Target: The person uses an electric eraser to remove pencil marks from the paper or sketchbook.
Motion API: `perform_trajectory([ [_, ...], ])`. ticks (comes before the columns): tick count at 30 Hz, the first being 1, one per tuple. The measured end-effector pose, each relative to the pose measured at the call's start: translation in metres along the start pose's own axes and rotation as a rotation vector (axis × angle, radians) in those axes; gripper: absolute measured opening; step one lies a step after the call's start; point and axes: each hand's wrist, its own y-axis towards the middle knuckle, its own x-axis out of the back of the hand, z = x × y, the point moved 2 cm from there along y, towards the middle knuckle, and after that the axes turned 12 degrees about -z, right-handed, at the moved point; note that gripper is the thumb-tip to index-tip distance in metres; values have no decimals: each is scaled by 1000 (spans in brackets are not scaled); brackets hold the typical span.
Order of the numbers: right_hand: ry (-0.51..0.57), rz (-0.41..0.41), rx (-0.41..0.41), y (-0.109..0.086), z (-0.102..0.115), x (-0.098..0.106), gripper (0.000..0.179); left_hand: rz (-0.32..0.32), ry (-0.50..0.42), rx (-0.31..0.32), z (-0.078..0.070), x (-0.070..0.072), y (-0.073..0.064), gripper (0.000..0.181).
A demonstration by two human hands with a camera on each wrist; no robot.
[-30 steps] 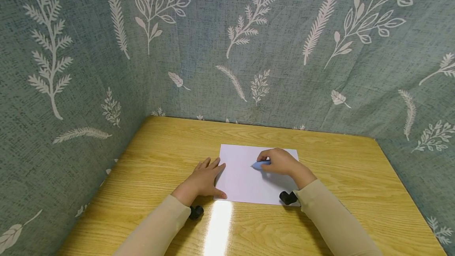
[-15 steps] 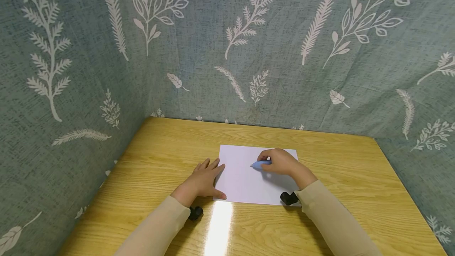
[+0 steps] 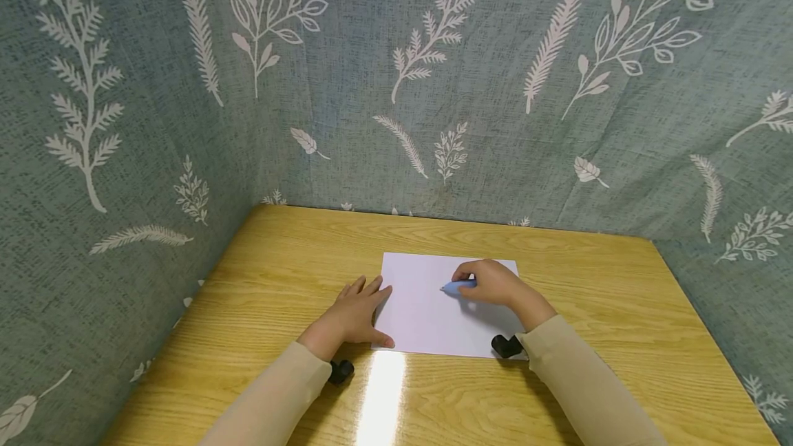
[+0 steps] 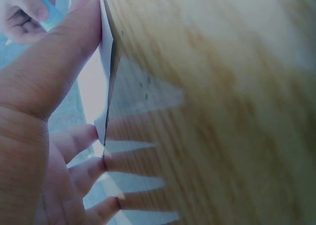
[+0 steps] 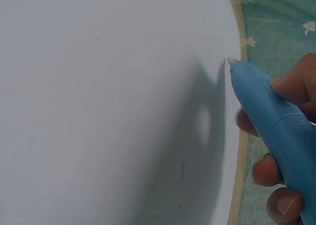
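Note:
A white sheet of paper (image 3: pixel 427 329) lies on the wooden table. My left hand (image 3: pixel 352 315) rests at its left edge with fingers spread; the thumb and index finger reach onto the sheet. In the left wrist view, the thumb (image 4: pixel 59 57) lies along the paper's edge. Over the right half of the sheet, my right hand (image 3: pixel 495 283) grips a thick blue pen-shaped electric eraser (image 5: pixel 276 121) between thumb and fingers. Its small pale tip points left in the head view. Whether the tip touches the paper cannot be told. A few tiny dark specks show on the sheet.
The glossy wooden table (image 3: pixel 297 246) surrounds the paper, with a bright light reflection near the front. Blue-green leaf-patterned cloth (image 3: pixel 347 88) hangs along the back and sides. Black wrist cameras (image 3: pixel 506 346) sit under both sleeves.
My right hand has shifted slightly to the right with the electric eraser in its grip. The left hand and the paper stay in place.

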Motion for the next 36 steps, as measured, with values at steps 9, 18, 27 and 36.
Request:
perform_trajectory([
  [9,-9,7,-3,2,2,-2,16,-2,-9,1,0,0,0,106],
  [18,-27,3,19,4,5,-4,16,-1,-11,0,-1,1,0,106],
  [27,-27,10,22,5,6,-4,16,-2,-8,1,-1,2,0,105],
  [36,-21,18,22,6,7,-5,15,4,-15,5,-3,3,-1,105],
])
